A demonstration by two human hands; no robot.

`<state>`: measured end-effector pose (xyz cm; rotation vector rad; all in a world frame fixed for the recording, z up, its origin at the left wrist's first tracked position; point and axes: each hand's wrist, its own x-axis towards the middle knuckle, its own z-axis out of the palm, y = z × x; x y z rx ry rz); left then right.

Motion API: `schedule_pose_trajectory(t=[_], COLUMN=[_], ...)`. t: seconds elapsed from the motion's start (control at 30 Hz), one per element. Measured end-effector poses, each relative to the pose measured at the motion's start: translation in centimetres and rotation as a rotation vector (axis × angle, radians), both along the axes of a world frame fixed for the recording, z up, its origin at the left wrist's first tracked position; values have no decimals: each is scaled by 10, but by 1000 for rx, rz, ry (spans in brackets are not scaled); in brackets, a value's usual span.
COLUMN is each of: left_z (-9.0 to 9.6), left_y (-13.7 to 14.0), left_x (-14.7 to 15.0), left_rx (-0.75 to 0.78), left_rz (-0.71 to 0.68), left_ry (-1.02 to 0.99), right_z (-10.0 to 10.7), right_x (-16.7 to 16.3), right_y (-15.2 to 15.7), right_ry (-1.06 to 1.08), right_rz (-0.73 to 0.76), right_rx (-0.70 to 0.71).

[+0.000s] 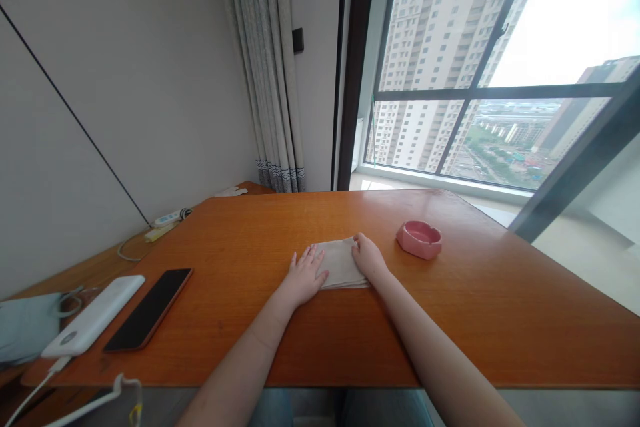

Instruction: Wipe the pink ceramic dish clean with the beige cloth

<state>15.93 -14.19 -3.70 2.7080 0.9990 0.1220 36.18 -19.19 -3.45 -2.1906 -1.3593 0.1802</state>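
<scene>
A folded pale beige cloth (340,263) lies flat on the wooden table, its layered edges showing along the near side. My left hand (304,278) rests palm down over its left edge, fingers stretched out and spread. At the right edge, my right hand (369,257) has its fingers curled in and closed on the cloth near the far right corner. Its fingertips are partly hidden. To the right of that hand stands a pink ashtray (419,239), apart from it.
On the left of the table (240,227) lie a black phone (149,310) and a white power bank (95,315) with a cable plugged in. A power strip (167,219) sits by the wall. Behind are a grey curtain (267,67) and a large window (480,90).
</scene>
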Motion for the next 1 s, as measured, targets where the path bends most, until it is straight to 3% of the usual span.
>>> schedule_pose_trajectory(t=[0.13,0.27,0.33,0.43,0.7,0.83,0.93,1.0], left_z=[-1,-1,-2,-3,1,0,-1,-2], left_y=[1,1,2,4,20,19,15,14], left_x=[1,2,2,0,-10,-9,-5,-4], left_rx=[9,29,10,-26,-83,-108,-103,-102], left_rz=[3,-11,-16,-23,95,77,49,39], left_ry=[-1,-27,-32,-41,-136,-122,-126,-134], right_z=[4,2,-2,-8,-2,7,15,17], right_x=[-9,-26,-34,-41,-19,1,-7,-23], right_y=[-6,-8,-7,-6,-36,-78,-102,-107], right_ry=[-170,-328,-314,-268,-304,-386,-359,-300], right_rz=[-68,181,278,284,189,98,218,327], right_rx=[-8,53,-51,-209,-344,-252,-97,-73])
